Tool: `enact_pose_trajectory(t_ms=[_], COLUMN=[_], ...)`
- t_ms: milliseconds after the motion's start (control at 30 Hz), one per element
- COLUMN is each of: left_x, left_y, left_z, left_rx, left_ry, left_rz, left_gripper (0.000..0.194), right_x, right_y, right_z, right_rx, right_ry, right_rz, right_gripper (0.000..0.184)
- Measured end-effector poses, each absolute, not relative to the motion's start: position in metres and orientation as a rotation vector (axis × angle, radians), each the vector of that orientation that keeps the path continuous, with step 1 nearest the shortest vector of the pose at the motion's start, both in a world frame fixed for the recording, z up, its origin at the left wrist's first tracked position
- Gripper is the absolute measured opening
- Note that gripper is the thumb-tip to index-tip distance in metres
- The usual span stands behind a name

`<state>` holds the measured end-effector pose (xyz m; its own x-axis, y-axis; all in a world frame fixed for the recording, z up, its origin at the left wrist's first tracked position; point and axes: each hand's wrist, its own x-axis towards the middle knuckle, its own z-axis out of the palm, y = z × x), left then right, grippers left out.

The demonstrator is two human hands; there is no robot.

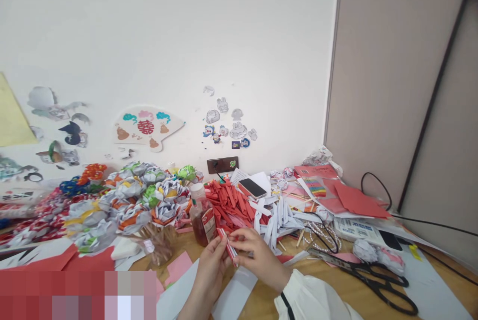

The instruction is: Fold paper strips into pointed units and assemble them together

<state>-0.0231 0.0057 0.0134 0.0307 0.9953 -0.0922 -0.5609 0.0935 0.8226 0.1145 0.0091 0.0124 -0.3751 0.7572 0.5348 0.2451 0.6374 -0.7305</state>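
Observation:
A small red-and-white piece of folded paper [232,249] is held between both hands, tilted, above the desk. My left hand [212,267] grips it from the left side with thumb and fingers. From the right, the fingers of my right hand [257,255] pinch its other edge. Just behind the hands stands a bottle [197,218] of dark reddish liquid with a pale cap. A heap of red folded paper strips [229,200] lies behind, with white folded paper strips [276,218] to its right. White paper [236,292] lies flat below the hands.
Large black-handled scissors [373,277] lie at the right. A phone [253,188] rests on the strips. Crumpled paper flowers [130,195] pile up at the left, near a bundle of sticks [155,245]. Red paper sheets [358,200] and black cables [429,220] are at the right.

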Motion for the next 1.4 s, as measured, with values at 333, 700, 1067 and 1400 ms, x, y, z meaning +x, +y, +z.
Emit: enact_pose_trajectory(t_ms=[333,700,1067,1400], left_x=[-0.02,-0.013,-0.017,-0.014], left_y=[0.003,-0.002,0.004,0.001], left_z=[0.012,0.017,0.007,0.011], left_rx=[0.686,0.85,0.904,0.829], left_ry=[0.829,0.823,0.835,0.814], left_rz=[1.342,1.055,0.968,0.995], left_gripper=[0.029,0.022,0.031,0.023], right_x=[0.111,0.132,0.134,0.129], right_y=[0.012,0.021,0.023,0.016], right_z=[0.006,0.006,0.005,0.01], right_rx=[-0.839,-0.846,-0.799,-0.828], right_ry=[-1.978,-2.28,-2.279,-2.321], right_rz=[0.599,0.669,0.662,0.641], right_gripper=[0.033,0.104,0.099,0.104])
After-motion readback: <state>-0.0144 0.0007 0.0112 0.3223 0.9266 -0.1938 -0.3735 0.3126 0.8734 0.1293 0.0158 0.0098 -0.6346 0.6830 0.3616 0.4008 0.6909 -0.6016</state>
